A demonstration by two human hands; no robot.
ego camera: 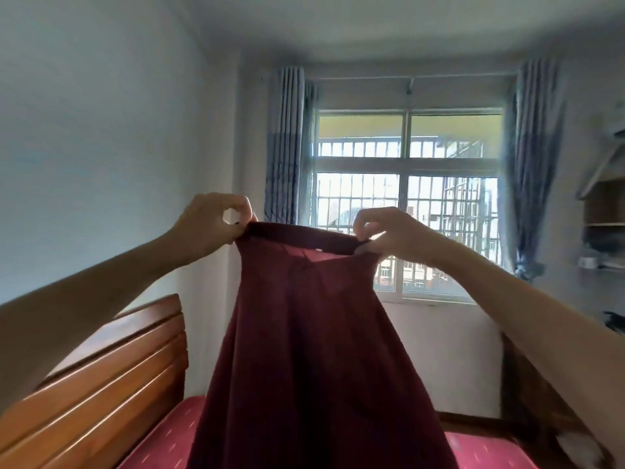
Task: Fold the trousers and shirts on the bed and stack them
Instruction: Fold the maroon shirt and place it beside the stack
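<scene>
A dark maroon garment (311,350) hangs in front of me, held up by its top band at about window height. My left hand (209,225) pinches the band's left end between thumb and fingers. My right hand (392,233) pinches the right end. The cloth falls straight down and runs out of the bottom of the view, hiding most of the bed (169,441) beneath it. I cannot tell whether it is trousers or a shirt. No other clothes show.
A wooden headboard (111,377) stands at the left. The bed has a red patterned cover. Behind the garment is a barred window (406,204) with blue-grey curtains (284,147). Shelves with small items (602,231) are at the right wall.
</scene>
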